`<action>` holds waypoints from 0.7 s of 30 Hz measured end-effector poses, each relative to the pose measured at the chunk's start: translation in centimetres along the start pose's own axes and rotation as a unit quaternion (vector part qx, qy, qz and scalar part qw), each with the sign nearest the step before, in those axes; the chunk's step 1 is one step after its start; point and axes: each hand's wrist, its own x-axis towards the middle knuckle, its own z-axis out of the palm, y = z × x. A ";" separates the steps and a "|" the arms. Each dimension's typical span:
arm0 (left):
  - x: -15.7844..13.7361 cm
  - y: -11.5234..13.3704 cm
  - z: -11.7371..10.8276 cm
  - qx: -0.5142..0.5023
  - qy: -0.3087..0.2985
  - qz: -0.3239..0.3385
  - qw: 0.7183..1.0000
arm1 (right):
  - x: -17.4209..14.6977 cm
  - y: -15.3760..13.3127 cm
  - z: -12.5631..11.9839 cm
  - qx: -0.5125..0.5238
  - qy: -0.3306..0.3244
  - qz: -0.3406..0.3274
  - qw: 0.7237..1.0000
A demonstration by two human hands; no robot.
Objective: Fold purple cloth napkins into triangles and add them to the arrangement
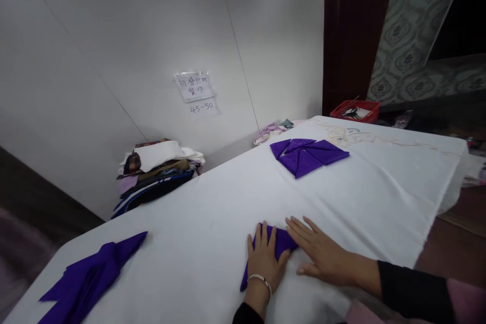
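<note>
Looking down at the table from my end, I find the folded purple cloth (281,243) near the table's close edge, directly beneath the left hand (264,259) and off the fingertips of the right hand (326,253), to their left. That is the relation I judge to matter: the left hand is nearer, covering much of the cloth, while the right meets only its right-hand corner. Its long axis seems to slant from a narrow point at lower left towards the upper right, though the covering hand keeps me from being sure.

What I can see is deep violet, flat and roughly three-cornered, with crisp edges. The left hand lies palm down, fingers slightly spread; the right has its fingers parted and thumb well clear of them, so I read neither as gripping.

Farther out on the white tablecloth (197,263), beyond the hands, sits a cluster of folded purple pieces (304,162). Well to the left lies a looser purple cloth (100,268), and past the far edge I see a clothes stack (159,174).
</note>
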 end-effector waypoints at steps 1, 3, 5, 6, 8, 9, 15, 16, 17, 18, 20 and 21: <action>0.0 0.0 0.0 0.002 -0.002 0.001 1.000 | 0.9 -0.9 -0.1 0.011 -0.011 -0.016 1.000; 0.1 0.0 0.1 0.004 -0.009 0.006 1.000 | 2.7 -2.3 0.1 0.034 -0.032 -0.041 0.998; 0.1 0.0 0.0 0.006 -0.020 0.013 1.000 | 4.1 -2.7 0.6 0.052 -0.044 -0.048 0.997; 0.1 0.1 0.0 0.007 -0.024 0.013 1.000 | 4.5 -2.6 1.0 0.058 -0.047 -0.045 0.996; 0.0 0.2 -0.2 0.009 -0.025 0.009 1.000 | 4.7 -1.8 1.9 0.063 -0.054 -0.036 0.996; -0.1 0.2 -0.3 0.008 -0.023 0.010 1.000 | 4.5 -1.3 2.3 0.062 -0.056 -0.030 0.996; -0.4 0.2 -0.4 -0.004 -0.004 0.002 1.000 | 1.6 1.4 3.0 0.031 -0.036 -0.012 0.999; -0.4 0.1 -0.3 -0.005 -0.002 0.001 1.000 | 1.2 1.5 2.8 0.025 -0.038 -0.013 0.999; -0.4 0.1 -0.2 -0.005 0.000 0.002 1.000 | 0.8 1.7 2.7 0.020 -0.041 -0.013 0.999; -0.3 0.0 -0.1 -0.006 0.002 0.002 1.000 | 0.5 1.9 2.6 0.014 -0.042 -0.011 0.999; -0.3 0.0 0.0 -0.008 0.008 0.005 1.000 | -0.3 2.3 2.5 0.006 -0.044 -0.002 0.999; -0.3 0.0 0.0 -0.009 0.011 0.007 1.000 | -0.7 2.5 2.4 0.003 -0.043 0.003 0.999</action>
